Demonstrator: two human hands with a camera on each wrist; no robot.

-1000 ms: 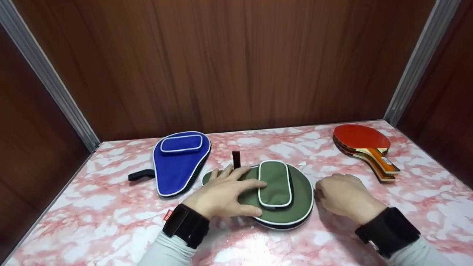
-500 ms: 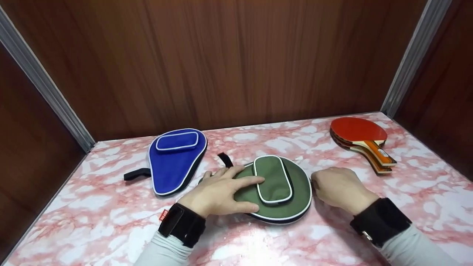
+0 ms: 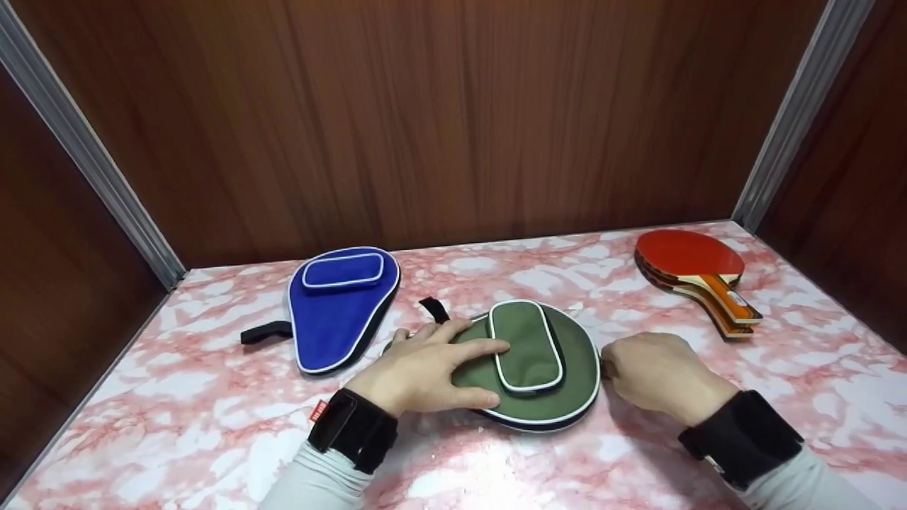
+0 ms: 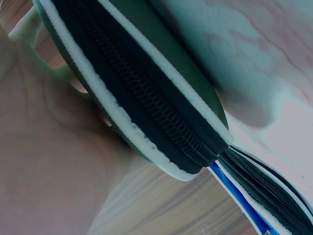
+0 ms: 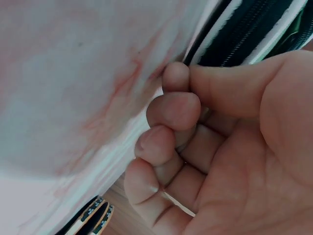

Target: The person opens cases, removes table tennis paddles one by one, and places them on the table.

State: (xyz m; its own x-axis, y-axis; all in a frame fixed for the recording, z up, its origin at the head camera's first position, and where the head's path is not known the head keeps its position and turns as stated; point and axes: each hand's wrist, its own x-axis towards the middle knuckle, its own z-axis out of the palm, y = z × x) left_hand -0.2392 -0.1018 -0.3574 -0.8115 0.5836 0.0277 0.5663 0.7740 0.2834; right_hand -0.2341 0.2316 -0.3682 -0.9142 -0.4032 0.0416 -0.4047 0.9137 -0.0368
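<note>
green case [image 3: 579,365] lies on table [image 3: 205,432] beneath left hand [image 3: 425,368], fingers spread; right hand [image 3: 662,372] pinches its zippered edge [image 5: 247,34]. zipping or unzipping appears in progress, unfinished; both paddles [image 3: 687,253] lie uncased.

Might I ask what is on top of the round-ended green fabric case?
On the green case are a rectangular green fabric pocket edged in white and the person's left hand; the case's surface beneath that hand cannot be seen.

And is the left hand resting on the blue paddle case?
No, the left hand rests on the green paddle case, with the blue paddle case lying apart.
</note>
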